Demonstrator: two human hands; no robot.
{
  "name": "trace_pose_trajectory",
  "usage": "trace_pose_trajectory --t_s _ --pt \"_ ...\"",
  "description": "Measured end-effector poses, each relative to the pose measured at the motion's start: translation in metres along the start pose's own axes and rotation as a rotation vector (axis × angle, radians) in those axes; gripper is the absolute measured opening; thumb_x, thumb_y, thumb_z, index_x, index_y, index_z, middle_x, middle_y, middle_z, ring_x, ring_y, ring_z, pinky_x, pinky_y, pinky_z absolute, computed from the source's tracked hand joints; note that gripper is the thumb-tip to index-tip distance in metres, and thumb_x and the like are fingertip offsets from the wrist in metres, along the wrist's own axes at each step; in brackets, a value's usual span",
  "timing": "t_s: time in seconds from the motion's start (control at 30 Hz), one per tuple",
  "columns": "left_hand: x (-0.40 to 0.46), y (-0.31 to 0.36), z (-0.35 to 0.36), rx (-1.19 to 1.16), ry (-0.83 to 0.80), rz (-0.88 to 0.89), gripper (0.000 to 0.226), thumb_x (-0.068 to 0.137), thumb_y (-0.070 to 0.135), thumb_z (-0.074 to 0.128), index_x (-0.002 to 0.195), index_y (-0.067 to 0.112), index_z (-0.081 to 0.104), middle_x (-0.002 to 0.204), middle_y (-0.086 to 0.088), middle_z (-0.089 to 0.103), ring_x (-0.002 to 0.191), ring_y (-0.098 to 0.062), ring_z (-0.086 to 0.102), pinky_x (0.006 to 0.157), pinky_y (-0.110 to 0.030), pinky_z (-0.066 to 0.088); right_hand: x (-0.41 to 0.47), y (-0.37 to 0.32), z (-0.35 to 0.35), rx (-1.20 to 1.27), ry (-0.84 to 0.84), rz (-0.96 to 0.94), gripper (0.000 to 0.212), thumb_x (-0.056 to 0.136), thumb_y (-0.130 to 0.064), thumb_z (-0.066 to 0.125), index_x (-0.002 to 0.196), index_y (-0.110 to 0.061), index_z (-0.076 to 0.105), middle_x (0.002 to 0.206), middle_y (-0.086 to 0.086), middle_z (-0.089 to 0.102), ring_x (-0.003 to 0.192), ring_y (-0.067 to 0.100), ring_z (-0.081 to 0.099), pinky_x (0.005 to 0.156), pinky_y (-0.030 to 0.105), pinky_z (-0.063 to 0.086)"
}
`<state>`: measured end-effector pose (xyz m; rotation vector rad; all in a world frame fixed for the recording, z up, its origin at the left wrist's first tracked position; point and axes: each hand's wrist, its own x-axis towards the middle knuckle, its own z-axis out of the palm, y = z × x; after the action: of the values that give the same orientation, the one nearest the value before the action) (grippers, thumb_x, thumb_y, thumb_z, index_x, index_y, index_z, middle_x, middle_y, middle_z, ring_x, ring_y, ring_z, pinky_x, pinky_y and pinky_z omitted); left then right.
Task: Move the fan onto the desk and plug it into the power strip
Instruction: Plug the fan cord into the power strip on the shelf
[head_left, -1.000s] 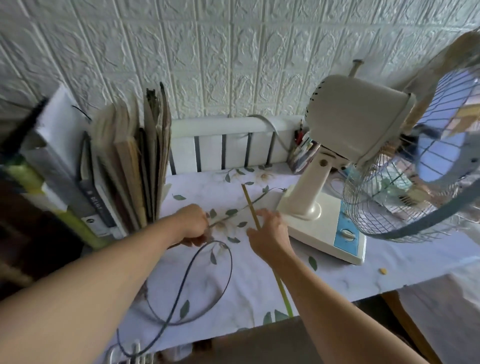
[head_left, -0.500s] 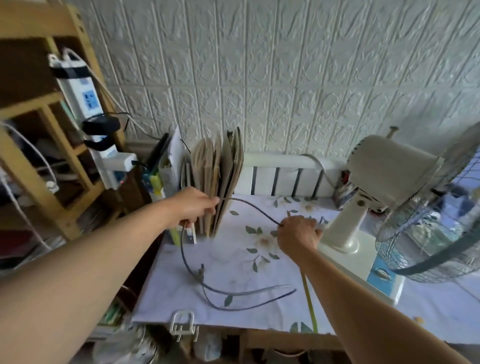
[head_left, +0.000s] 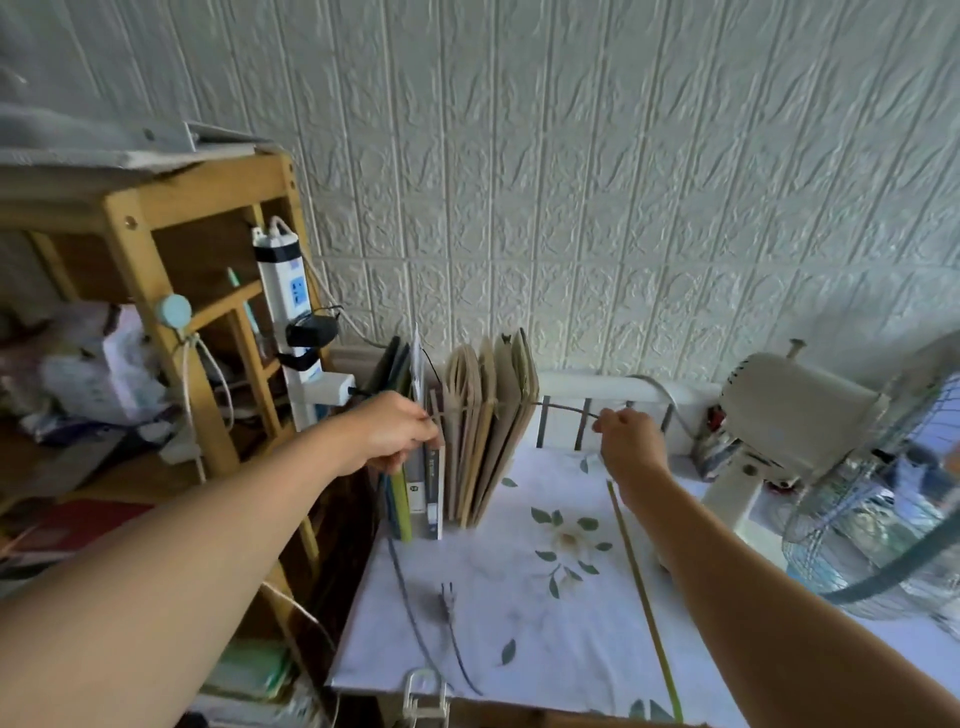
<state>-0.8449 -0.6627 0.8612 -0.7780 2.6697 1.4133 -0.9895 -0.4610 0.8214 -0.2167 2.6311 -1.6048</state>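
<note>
A cream table fan (head_left: 795, 415) with a wire cage stands on the desk (head_left: 519, 613) at the right. Its dark cord (head_left: 566, 409) is stretched taut between my hands, in front of the upright books. My left hand (head_left: 400, 434) pinches the cord at the books' left side. My right hand (head_left: 626, 441) grips it farther right, near the fan. The cord's loose end with the plug (head_left: 447, 605) lies on the desk near the front edge. A white power strip (head_left: 288, 296) hangs upright on the wooden shelf, with black adapters plugged in.
A row of upright books and folders (head_left: 467, 431) stands at the desk's back left. A wooden shelf unit (head_left: 171, 322) full of clutter stands left of the desk. A white slatted rail (head_left: 597, 400) runs along the wall. A thin yellow stick (head_left: 644, 597) lies on the floral cloth.
Both hands have risen and moved apart, pulling the cord taut at book-top height. The view has swung up and left, showing more of the shelf and power strip. The plug lies nearer the desk's front.
</note>
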Motion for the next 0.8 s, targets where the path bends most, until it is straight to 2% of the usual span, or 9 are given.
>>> trace_pose_trajectory --t_s 0.07,0.13,0.2,0.3,0.43,0.5,0.57,0.67,0.8 --pt "-0.003 -0.005 -0.017 0.141 0.061 -0.003 0.033 0.094 0.023 0.049 0.068 0.014 0.066 0.052 0.001 0.051 0.054 -0.014 0.05 0.056 -0.024 0.039 0.002 0.0 -0.009 -0.018 0.051 0.05 0.034 0.094 -0.015 0.037 0.102 0.007 0.062 0.106 0.027 0.063 0.083 0.029 0.053 0.072 0.033 0.037" --pt "-0.005 -0.008 -0.028 0.236 0.121 0.022 0.036 0.094 0.026 0.049 0.063 0.017 0.066 0.057 0.002 0.06 0.059 -0.011 0.054 0.057 -0.023 0.038 0.0 0.001 -0.013 -0.043 0.053 0.056 0.033 0.094 -0.013 0.038 0.101 0.009 0.061 0.106 0.028 0.063 0.084 0.029 0.053 0.073 0.035 0.038" --pt "-0.006 -0.009 -0.034 0.3 0.184 0.061 0.038 0.094 0.03 0.05 0.061 0.02 0.065 0.058 0.004 0.063 0.062 -0.01 0.059 0.059 -0.024 0.04 -0.003 0.001 -0.011 -0.082 -0.002 0.058 0.028 0.093 -0.011 0.04 0.088 0.003 0.063 0.095 0.023 0.062 0.083 0.025 0.053 0.076 0.036 0.043" --pt "-0.011 -0.001 -0.041 0.516 0.297 0.123 0.037 0.092 0.037 0.048 0.063 0.021 0.065 0.063 0.006 0.066 0.067 -0.013 0.063 0.064 -0.026 0.045 -0.009 -0.004 -0.002 0.036 -0.138 0.191 0.04 0.094 -0.003 0.037 0.056 -0.004 0.052 0.063 0.014 0.054 0.06 0.023 0.049 0.063 0.033 0.041" --pt "-0.023 0.014 -0.055 0.84 0.453 0.189 0.036 0.091 0.041 0.048 0.068 0.018 0.064 0.057 0.006 0.057 0.055 -0.013 0.054 0.052 -0.025 0.039 -0.028 -0.025 0.001 0.163 -0.424 0.079 0.046 0.099 -0.014 0.037 0.061 0.001 0.059 0.051 0.012 0.06 0.047 0.021 0.057 0.051 0.022 0.048" --pt "-0.027 0.02 -0.062 0.69 0.358 0.133 0.036 0.093 0.04 0.046 0.074 0.015 0.064 0.063 0.001 0.066 0.054 -0.015 0.062 0.062 -0.031 0.053 -0.037 -0.043 0.004 0.212 -0.52 -0.023 0.041 0.097 -0.017 0.04 0.068 0.0 0.063 0.047 0.006 0.06 0.04 0.012 0.057 0.043 0.016 0.043" --pt "-0.03 0.024 -0.07 0.456 0.268 0.065 0.031 0.094 0.034 0.047 0.079 0.011 0.061 0.077 -0.007 0.072 0.065 -0.02 0.071 0.067 -0.033 0.057 -0.039 -0.059 0.01 0.24 -0.525 -0.118 0.035 0.095 -0.016 0.045 0.071 -0.002 0.067 0.044 -0.002 0.056 0.041 0.01 0.052 0.054 0.02 0.042" --pt "-0.033 0.025 -0.08 0.405 0.254 -0.012 0.014 0.09 0.019 0.056 0.089 0.008 0.065 0.084 -0.011 0.067 0.079 -0.027 0.068 0.055 -0.025 0.046 -0.038 -0.072 0.012 0.292 -0.416 -0.179 0.039 0.091 -0.013 0.05 0.054 -0.012 0.064 0.047 -0.001 0.052 0.048 0.016 0.043 0.061 0.033 0.037" --pt "-0.036 0.017 -0.088 0.309 0.23 -0.11 0.019 0.09 0.015 0.055 0.099 0.002 0.064 0.083 -0.011 0.057 0.071 -0.021 0.052 0.058 -0.025 0.039 -0.029 -0.068 -0.006 0.509 -0.271 -0.09 0.058 0.086 -0.003 0.044 0.029 -0.018 0.042 0.034 -0.007 0.036 0.037 0.011 0.03 0.049 0.027 0.026"
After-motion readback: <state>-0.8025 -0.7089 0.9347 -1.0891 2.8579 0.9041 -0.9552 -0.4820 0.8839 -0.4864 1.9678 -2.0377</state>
